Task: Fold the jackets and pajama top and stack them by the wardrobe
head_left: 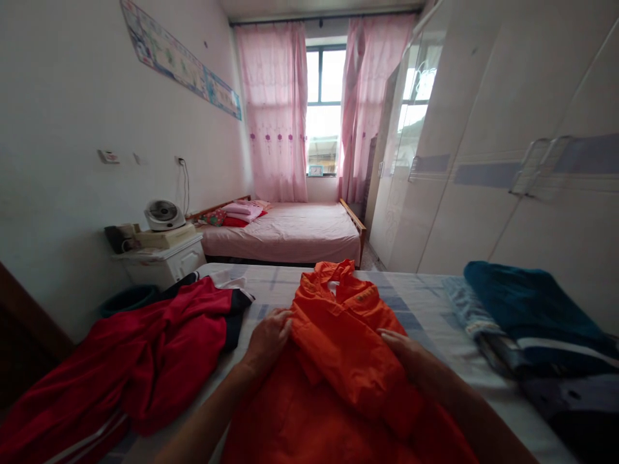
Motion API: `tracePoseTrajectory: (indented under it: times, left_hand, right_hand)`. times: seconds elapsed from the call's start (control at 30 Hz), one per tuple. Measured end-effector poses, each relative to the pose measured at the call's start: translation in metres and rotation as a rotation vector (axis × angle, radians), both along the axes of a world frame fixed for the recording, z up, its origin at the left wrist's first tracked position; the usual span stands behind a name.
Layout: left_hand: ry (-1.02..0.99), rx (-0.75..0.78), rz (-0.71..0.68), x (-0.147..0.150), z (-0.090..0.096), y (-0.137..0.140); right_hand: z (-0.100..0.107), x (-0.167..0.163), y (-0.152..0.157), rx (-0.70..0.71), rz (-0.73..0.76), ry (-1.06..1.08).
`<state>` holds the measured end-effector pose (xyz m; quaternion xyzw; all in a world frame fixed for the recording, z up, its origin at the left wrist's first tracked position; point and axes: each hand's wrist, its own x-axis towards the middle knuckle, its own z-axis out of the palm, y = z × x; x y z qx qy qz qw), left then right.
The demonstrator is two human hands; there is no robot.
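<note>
An orange jacket (pixel 348 335) lies on the near bed with its collar pointing away from me. One sleeve is folded across its front. My left hand (pixel 271 334) is at the jacket's left edge near the shoulder, its fingers curled closed on the fabric. On the opposite side, my right hand (pixel 409 351) lies along the jacket's right edge, fingers stretched out and touching the cloth; its thumb is hidden. To the left is a red garment (pixel 159 354) with dark and white parts, spread loosely and hanging toward the near left.
Folded clothes, with a teal garment (pixel 532 303) on top, are stacked at the right of the near bed's striped sheet (pixel 271 283). Beyond stands another bed (pixel 300 225) with pink bedding. A nightstand (pixel 186 261) holds a fan (pixel 164 214). White wardrobes (pixel 483 212) line the right.
</note>
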<state>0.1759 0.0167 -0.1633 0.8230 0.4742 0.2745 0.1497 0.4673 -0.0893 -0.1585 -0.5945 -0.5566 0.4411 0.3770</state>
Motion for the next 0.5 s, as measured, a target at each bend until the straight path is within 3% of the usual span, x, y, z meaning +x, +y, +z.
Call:
tracePoseTrajectory:
  times: [0.17, 0.3, 0.4, 0.5]
  left_hand:
    - [-0.013, -0.006, 0.090, 0.007, 0.001, 0.026]
    - [-0.057, 0.043, 0.038, 0.028, 0.022, 0.009]
    - [-0.050, 0.041, -0.215, 0.035, 0.030, -0.036]
    - [0.067, -0.006, -0.667, 0.039, 0.023, -0.076]
  right_hand:
    - [0.013, -0.007, -0.003, 0.012, 0.069, 0.000]
    - [0.030, -0.015, 0.010, 0.147, 0.011, 0.035]
    - [0.045, -0.018, 0.024, 0.195, -0.001, 0.151]
    - [0.060, -0.028, 0.045, 0.178, 0.057, 0.226]
